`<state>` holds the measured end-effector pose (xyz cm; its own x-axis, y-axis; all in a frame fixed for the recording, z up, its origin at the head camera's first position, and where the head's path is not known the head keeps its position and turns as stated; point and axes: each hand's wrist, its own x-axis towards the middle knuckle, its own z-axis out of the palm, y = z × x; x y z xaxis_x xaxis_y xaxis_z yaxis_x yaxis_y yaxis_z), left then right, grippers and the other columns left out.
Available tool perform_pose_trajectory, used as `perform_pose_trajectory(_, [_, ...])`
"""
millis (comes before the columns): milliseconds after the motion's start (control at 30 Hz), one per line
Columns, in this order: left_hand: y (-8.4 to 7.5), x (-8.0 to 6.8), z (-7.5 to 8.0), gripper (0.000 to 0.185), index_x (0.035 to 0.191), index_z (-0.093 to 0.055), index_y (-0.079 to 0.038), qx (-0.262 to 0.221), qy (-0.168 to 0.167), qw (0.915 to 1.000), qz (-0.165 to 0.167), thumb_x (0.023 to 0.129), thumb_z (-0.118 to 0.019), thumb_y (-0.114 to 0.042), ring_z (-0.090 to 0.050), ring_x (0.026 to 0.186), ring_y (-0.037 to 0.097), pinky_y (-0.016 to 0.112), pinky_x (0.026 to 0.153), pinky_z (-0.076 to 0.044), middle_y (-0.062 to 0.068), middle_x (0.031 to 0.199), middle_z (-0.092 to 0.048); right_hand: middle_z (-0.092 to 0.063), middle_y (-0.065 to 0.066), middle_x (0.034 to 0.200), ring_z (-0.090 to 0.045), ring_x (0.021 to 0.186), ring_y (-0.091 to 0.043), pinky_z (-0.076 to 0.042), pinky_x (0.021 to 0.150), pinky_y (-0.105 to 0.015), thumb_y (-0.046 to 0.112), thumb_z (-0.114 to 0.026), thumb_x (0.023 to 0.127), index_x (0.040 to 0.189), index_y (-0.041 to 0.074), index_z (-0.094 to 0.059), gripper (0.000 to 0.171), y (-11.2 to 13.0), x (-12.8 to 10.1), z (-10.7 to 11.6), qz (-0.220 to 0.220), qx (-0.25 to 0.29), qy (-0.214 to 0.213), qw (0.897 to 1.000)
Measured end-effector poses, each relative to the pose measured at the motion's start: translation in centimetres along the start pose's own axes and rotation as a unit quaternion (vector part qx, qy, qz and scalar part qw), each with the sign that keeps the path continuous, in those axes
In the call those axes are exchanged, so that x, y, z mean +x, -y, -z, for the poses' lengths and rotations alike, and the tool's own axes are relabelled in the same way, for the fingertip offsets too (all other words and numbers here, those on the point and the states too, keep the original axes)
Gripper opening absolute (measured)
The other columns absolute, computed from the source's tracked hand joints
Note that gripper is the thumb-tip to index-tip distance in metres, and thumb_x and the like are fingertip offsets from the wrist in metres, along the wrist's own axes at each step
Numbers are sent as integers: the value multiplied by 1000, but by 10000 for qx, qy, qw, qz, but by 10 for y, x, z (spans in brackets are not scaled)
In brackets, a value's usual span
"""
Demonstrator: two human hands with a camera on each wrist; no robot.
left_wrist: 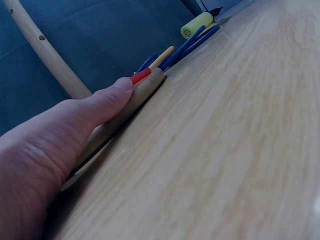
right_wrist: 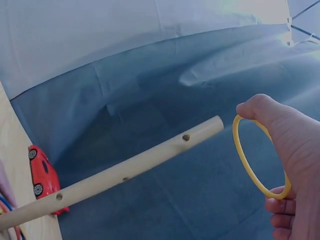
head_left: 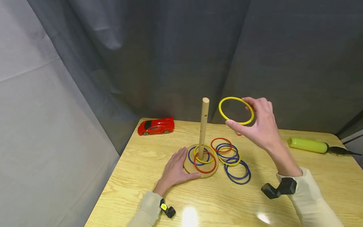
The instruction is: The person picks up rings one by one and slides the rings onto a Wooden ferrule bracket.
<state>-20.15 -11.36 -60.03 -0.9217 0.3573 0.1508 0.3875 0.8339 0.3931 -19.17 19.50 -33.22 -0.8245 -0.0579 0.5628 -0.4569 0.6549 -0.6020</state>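
Thumb and fingertips of my right hand (head_left: 263, 123) pinch a yellow ring (head_left: 220, 108) by opposite sides, raised to the right of the upright wooden peg (head_left: 203, 129). In the right wrist view the yellow ring (right_wrist: 244, 161) is tilted, just beyond the peg's top end. My left hand (head_left: 176, 170) rests against the round wooden base (head_left: 190, 168), its straight fingers along the left edge and its thumb at the front rim. Around the peg's foot, a blue, a yellow and a red ring (head_left: 216, 160) overlap on the base.
Several blue, yellow and red rings lie overlapping on the table (head_left: 136, 176), just right of the base; the nearest are blue rings (head_left: 250, 173). A red toy car (head_left: 156, 126) stands at back left. A yellow-green hand pump (head_left: 307, 145) lies at right. Dark curtain (head_left: 170, 63) hangs behind.
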Motion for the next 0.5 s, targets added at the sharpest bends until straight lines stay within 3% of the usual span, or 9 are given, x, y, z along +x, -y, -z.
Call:
perform_pose_trajectory(233, [-2,1,2,135,167,-21,-9,-43,-50,10000,5,71,-55,-98,-19,161,21,39,131,-20,3,174,-22,-53,-10,113,-40,117,-27,-37,89,-47,36,-93,74,138,8,-61,77,19,14,-2,247,107,25,9996])
perform_pose_trajectory(500, [-3,1,3,133,167,-22,-8,-142,-76,9999,-51,73,-60,-94,-20,160,21,38,131,-19,4,173,-23,-55,-9,110,-41,112,-27,-36,85,-41,36,-94,72,134,8,-64,75,27,25,-16,559,204,41,9982])
